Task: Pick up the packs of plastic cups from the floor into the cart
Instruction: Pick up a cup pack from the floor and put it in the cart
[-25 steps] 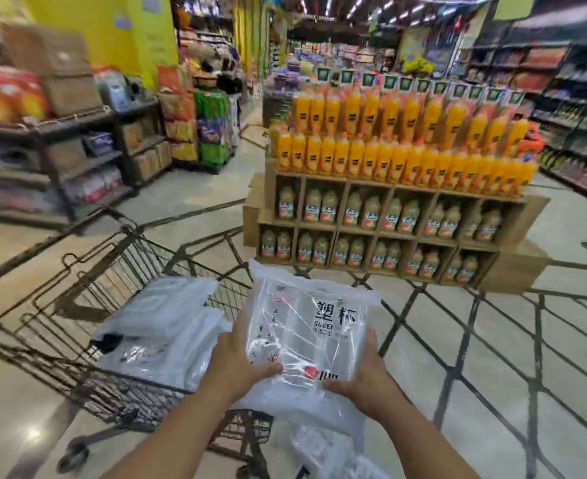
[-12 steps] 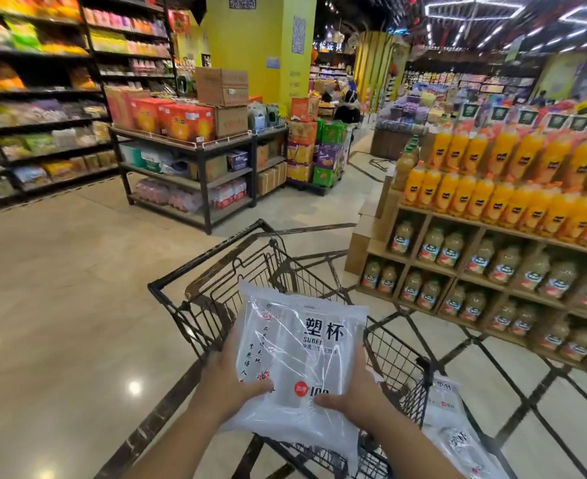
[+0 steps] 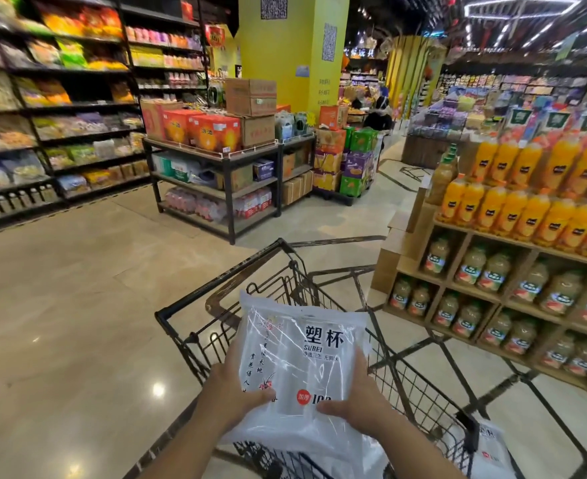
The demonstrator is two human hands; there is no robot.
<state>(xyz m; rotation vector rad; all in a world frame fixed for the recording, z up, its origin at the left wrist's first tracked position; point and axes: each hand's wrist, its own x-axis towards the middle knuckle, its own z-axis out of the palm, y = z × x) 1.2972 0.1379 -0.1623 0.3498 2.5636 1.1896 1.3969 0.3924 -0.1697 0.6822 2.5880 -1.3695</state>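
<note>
A clear plastic pack of cups (image 3: 302,354) with black lettering is held flat over the black wire cart (image 3: 195,326). My left hand (image 3: 231,392) grips its lower left edge, thumb on top. My right hand (image 3: 357,404) grips its lower right edge the same way. The pack hides most of the cart's basket, so I cannot see what lies inside. Another pack of cups (image 3: 489,447) lies on the floor to the right of the cart, partly behind its corner.
A wooden display of orange and pale juice bottles (image 3: 513,257) stands close on the right. A metal rack with boxes (image 3: 216,167) stands ahead, and long shelves (image 3: 43,115) line the left. Bare tiled floor (image 3: 60,323) spreads to the left of the cart.
The view has swung left and the cart now sits straight below the pack. Both hands keep the same grip; the pack has come over the basket.
</note>
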